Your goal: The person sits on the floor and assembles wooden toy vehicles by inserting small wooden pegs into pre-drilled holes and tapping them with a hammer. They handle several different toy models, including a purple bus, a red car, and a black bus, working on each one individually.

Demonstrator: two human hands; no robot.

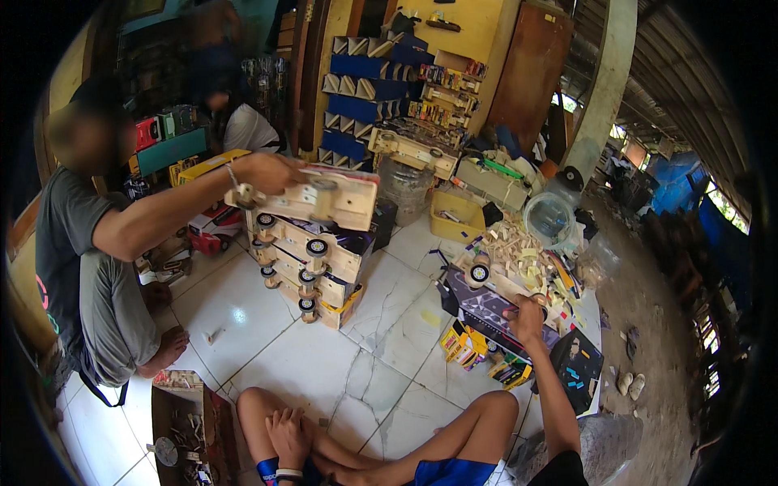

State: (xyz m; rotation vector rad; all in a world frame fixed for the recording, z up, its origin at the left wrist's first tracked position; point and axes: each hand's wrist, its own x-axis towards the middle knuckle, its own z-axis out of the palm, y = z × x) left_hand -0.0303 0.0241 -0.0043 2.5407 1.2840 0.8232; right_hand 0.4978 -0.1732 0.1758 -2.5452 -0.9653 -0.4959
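Observation:
My right hand [527, 317] grips the edge of a wooden toy truck [496, 304] lying on its side, with a dark patterned panel and black wheels on its pale wooden underside. Beneath and beside it are a yellow printed toy truck [465, 344] and a black box-shaped piece [577, 371] with small blue marks. My left hand [288, 435] rests on my bent leg, its fingers laid over it and holding nothing. To the left, a co-worker's hand [267, 174] holds another wooden toy truck [344, 200] over a stack of toy trucks [308, 271].
A heap of wood offcuts [527, 255] lies beyond my right hand, near a yellow basin [456, 217] and clear plastic jar [549, 219]. By my left leg stands a box of small parts [180, 421]. The co-worker [105, 243] squats at left. Blue racks [356, 105] stand behind.

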